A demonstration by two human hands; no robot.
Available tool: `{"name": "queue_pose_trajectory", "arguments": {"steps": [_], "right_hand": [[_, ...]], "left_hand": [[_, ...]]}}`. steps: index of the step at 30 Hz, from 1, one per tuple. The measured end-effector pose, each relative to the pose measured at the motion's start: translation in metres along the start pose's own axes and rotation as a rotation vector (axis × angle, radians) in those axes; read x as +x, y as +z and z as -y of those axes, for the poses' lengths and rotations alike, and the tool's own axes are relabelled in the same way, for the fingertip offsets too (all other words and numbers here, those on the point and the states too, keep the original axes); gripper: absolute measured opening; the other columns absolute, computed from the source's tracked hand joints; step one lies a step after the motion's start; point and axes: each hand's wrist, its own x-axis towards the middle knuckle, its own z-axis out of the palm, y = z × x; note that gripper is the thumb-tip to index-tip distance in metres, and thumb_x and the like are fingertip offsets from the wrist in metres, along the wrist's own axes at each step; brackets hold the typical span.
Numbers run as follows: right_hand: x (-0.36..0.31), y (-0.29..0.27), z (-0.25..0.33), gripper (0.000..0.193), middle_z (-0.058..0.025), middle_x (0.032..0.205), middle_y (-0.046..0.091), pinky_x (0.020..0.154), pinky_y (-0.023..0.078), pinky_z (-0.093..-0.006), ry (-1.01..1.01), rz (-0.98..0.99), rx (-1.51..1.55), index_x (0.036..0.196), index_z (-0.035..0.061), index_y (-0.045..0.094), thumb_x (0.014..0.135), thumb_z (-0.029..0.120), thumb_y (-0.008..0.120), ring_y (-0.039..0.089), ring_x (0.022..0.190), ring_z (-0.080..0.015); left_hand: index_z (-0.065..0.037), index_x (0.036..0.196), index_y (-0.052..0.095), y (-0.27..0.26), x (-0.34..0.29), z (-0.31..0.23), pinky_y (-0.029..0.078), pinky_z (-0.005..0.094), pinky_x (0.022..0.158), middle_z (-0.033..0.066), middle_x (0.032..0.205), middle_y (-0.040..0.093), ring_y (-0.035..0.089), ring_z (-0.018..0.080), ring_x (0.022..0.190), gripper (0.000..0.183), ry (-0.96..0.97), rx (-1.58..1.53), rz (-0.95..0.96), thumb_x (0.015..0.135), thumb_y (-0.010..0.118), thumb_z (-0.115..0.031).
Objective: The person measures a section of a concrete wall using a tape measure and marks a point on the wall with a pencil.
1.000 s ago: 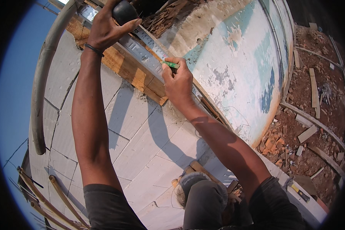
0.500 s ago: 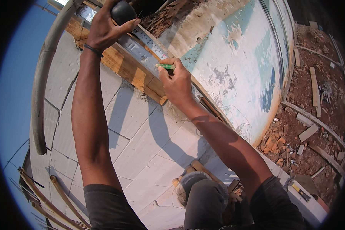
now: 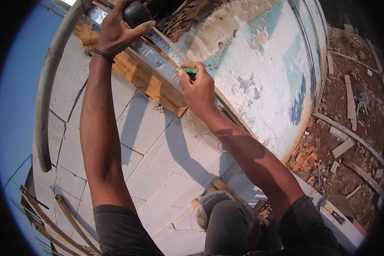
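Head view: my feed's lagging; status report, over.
Left hand holding black rounded case. Right hand pinching green pencil by measuring tape. Right hand blocks view beneath.

Your left hand held a black, rounded tape measure — pale blade extended — and your right hand pinched a short green pencil near it.

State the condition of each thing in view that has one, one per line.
Short green stick: pinched in right hand
Rounded black object: against left hand, grip unclear
Pale graduated measuring strip: extended, straight
Long brown timber beam: partly sunlit
White-and-turquoise plastered wall: peeling
Yellow-and-black tool: lying unheld
Orange masonry fragments: broken, scattered
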Motion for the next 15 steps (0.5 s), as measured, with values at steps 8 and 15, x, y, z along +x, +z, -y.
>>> {"name": "queue_pose_trajectory", "arguments": {"steps": [8,15], "right_hand": [[0.003,-0.002,0.000,0.018,-0.0085,0.081,0.064,0.061,0.048,-0.0293,-0.002,0.012,-0.051,0.103,0.0008,0.057,0.089,0.011,0.062,0.060,0.066,-0.0146],[0.001,-0.007,-0.001,0.019,-0.0085,0.079,0.063,0.062,0.048,-0.0282,0.117,0.036,0.100,0.103,0.0007,0.057,0.088,0.011,0.063,0.058,0.067,-0.0110]], "left_hand": [[-0.011,0.129,0.050,0.001,0.000,0.004,0.047,0.0481,0.094,0.0175,0.119,0.058,0.056,0.0314,0.113,0.083,0.029,0.009,-0.012,0.062,0.082,-0.049],[-0.011,0.130,0.049,0.003,0.000,0.007,0.048,0.0473,0.092,0.0181,0.120,0.058,0.057,0.0308,0.111,0.083,0.059,0.042,-0.022,0.063,0.082,-0.047]]}}
